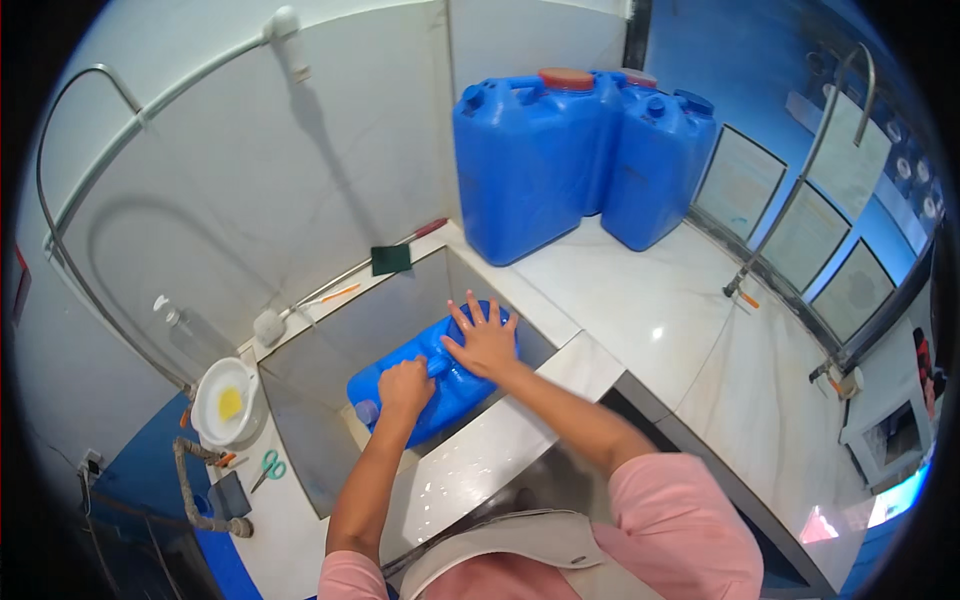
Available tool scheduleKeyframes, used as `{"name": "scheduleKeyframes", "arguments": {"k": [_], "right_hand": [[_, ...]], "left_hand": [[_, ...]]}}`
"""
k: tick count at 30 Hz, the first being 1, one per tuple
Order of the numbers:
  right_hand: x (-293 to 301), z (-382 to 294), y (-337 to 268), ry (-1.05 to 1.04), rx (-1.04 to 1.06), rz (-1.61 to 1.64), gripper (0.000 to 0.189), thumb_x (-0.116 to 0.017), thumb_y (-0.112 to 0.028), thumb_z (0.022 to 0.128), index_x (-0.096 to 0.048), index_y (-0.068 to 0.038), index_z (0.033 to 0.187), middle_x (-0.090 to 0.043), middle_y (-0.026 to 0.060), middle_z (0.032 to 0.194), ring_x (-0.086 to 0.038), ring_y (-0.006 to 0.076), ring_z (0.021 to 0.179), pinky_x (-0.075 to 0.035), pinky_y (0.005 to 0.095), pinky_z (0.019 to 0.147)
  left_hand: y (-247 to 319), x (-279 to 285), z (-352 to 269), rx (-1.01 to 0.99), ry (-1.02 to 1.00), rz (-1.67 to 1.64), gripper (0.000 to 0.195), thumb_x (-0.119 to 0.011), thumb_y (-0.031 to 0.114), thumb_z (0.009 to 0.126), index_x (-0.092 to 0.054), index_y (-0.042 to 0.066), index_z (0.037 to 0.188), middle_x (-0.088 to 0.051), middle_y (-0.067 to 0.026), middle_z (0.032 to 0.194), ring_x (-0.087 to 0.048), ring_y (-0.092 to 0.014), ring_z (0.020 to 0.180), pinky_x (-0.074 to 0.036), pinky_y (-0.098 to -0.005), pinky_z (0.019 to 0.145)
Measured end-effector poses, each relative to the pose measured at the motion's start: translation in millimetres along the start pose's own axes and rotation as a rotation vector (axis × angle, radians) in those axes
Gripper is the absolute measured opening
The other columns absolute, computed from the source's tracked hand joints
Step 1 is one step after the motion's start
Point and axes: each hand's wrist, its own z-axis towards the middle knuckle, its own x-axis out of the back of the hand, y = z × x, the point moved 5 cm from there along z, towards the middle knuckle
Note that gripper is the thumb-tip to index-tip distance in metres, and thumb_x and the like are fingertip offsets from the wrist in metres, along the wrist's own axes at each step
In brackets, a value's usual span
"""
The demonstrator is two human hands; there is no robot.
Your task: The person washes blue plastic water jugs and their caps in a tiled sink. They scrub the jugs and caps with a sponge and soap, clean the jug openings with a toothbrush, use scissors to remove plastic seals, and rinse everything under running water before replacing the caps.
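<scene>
A blue plastic jerrycan (461, 397) stands in the tiled sink basin (315, 420), seen from above. My left hand (406, 386) is closed around its handle, close to the small pale cap at the near left end. My right hand (484, 341) lies spread, fingers apart, over the large dark blue screw lid (459, 324) at the other end. The lid is partly hidden under the palm, and the jerrycan's lower part is out of sight.
Several blue jerrycans (517, 172) stand on the right counter. A long-handled brush (330, 285), a green scouring pad (391, 260) and an orange-handled brush lie on the back ledge. Left are a white bowl (206, 420) with a yellow sponge, and green-handled scissors (273, 466).
</scene>
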Motion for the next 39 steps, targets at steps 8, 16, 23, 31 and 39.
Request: {"name": "scheduleKeyframes", "arguments": {"k": [8,16,23,31,39], "right_hand": [[65,13,87,-0.001,-0.333,0.456,0.069,-0.029,-0.054,0.092,-0.027,-0.004,0.140,-0.028,0.0271,0.140,-0.045,0.0476,0.114,-0.037,0.0560,0.093],[119,-82,61,0.626,0.573,0.443,0.061,-0.061,-0.022,0.079,-0.037,-0.014,0.135,-0.030,0.0116,0.140,-0.028,0.0324,0.131,-0.024,0.0474,0.105],[69,-62,16,0.529,0.503,0.351,0.076,-0.066,-0.027,0.075,-0.027,-0.027,0.141,-0.013,0.0093,0.150,-0.008,0.0379,0.138,-0.011,0.0609,0.106],[17,-28,150,0.578,-0.099,-0.086,0.076,-0.064,-0.025,0.076,-0.027,-0.030,0.141,0.005,0.0119,0.151,0.000,0.0559,0.130,-0.009,0.0757,0.094],[-6,-12,194,0.560,0.025,-0.093,0.063,-0.054,-0.013,0.081,-0.034,-0.025,0.139,0.007,0.0092,0.152,0.010,0.0542,0.131,0.000,0.0734,0.096]], "left_hand": [[8,73,29,0.017,0.135,0.109,0.025,-0.066,0.021,0.069,-0.061,0.005,0.088,-0.064,-0.0188,0.076,-0.062,-0.036,0.074,-0.050,-0.0449,0.067],[120,316,80,-0.147,0.292,0.177,0.024,-0.063,0.019,0.064,-0.063,0.001,0.080,-0.060,-0.0224,0.072,-0.059,-0.040,0.071,-0.048,-0.0453,0.064],[250,313,185,-0.348,0.333,0.162,0.027,-0.069,0.027,0.068,-0.066,0.004,0.082,-0.064,-0.0171,0.078,-0.062,-0.034,0.075,-0.049,-0.0429,0.065],[339,252,261,-0.423,0.383,0.024,0.038,-0.072,0.038,0.071,-0.067,0.003,0.083,-0.066,-0.0170,0.086,-0.063,-0.033,0.083,-0.050,-0.0419,0.070],[289,233,212,-0.661,0.878,-0.261,0.024,-0.063,0.015,0.077,-0.061,0.001,0.096,-0.060,-0.0186,0.096,-0.058,-0.033,0.090,-0.046,-0.0423,0.077]]}}
